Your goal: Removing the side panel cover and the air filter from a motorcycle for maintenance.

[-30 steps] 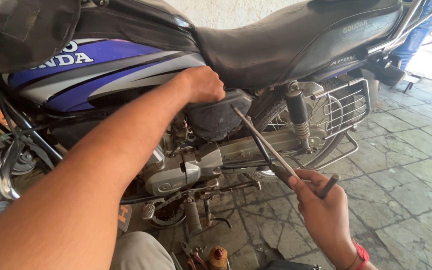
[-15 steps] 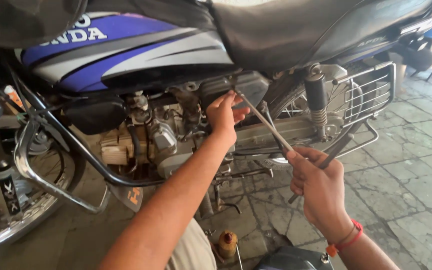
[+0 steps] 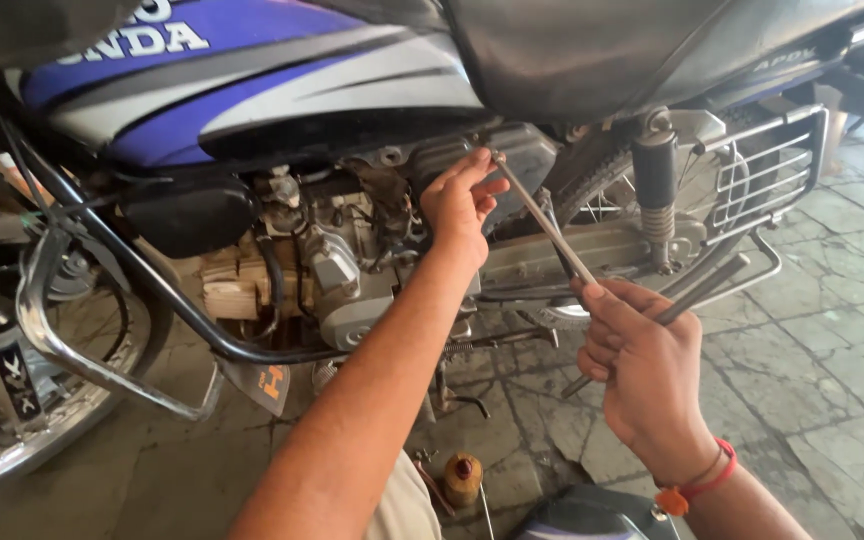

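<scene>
So the right hand was wrapped tight around the dark handles of a pair of long-nose pliers, thin steel, nose angled up and away from that hand toward the underside of the motorcycle's black seat. The left hand was up at the tip, fingers half curled and pinching at it right where it met the dark plastic side box; couldn't tell what, if anything, was between the fingertips.

Pretty cramped up there. The glossy blue and silver tank hung just above the left hand, and the grimy cast-metal engine with its ribbed fins sat right beside the wrist. Past the pliers stood the coiled rear shock and a chrome wire guard.

More room down low: cracked stone paving opened out beyond the right hand. A curved chrome crash bar looped well off past the left forearm, and a small brown bottle sat on the ground below both arms.
</scene>
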